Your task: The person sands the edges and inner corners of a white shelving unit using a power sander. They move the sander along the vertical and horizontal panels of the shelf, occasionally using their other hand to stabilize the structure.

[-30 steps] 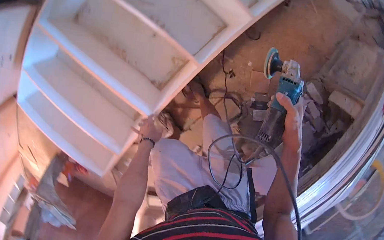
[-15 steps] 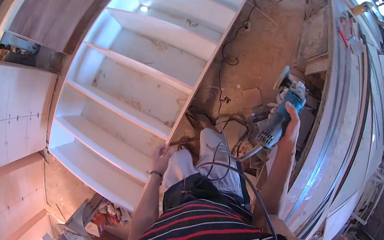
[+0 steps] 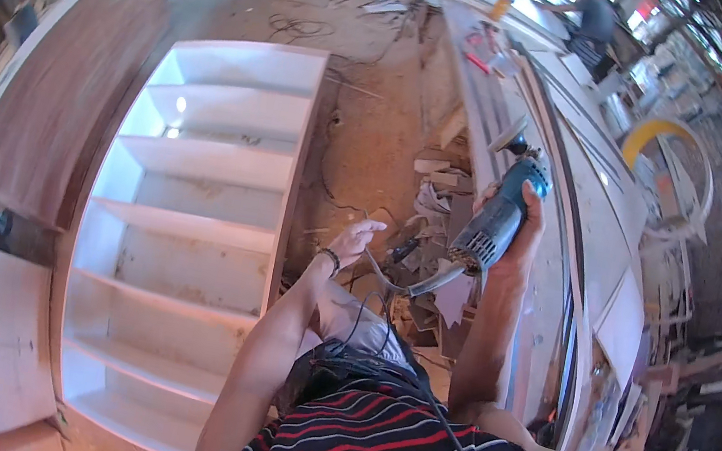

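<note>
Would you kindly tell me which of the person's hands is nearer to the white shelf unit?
Left. The left hand is just right of the white shelf unit; the right hand is farther right, holding the teal power tool.

A: Where is glare noted?
B: Beyond the power tool (image 3: pixel 496 217); two bright spots are also seen left of it, inside the shelf unit (image 3: pixel 182 223).
A: Edges?
B: Straight lines are bowed, rim blackened.
</note>
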A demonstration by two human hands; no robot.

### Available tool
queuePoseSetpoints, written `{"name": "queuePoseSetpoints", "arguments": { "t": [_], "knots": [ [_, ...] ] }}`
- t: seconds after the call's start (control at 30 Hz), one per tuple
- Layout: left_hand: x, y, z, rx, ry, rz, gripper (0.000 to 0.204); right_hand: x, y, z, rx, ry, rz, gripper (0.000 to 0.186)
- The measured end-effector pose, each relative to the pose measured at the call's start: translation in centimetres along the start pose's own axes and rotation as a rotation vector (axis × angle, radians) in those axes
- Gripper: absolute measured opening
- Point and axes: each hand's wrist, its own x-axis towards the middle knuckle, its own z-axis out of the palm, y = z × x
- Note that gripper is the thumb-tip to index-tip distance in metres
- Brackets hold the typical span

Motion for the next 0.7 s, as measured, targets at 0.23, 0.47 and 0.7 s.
{"name": "queuePoseSetpoints", "arguments": {
  "t": [0.23, 0.47, 0.7],
  "knots": [
    [-4.8, -2.5, 0.7, 0.435, -0.09, -0.242, 0.021, -2.1, -9.3, 0.0, 0.013, -0.01, -0.337, 0.043],
    [-12.8, -2.3, 1.8, 1.154, 0.318, -0.152, 0.024, 0.7, -21.7, -3.0, 0.072, -0.234, -0.567, 0.051],
    [-16.1, 5.9, 2.5, 0.476, 0.462, -0.171, 0.025, 4.4, -29.6, -6.5, 0.024, -0.342, -0.539, 0.061]
  ]
}}
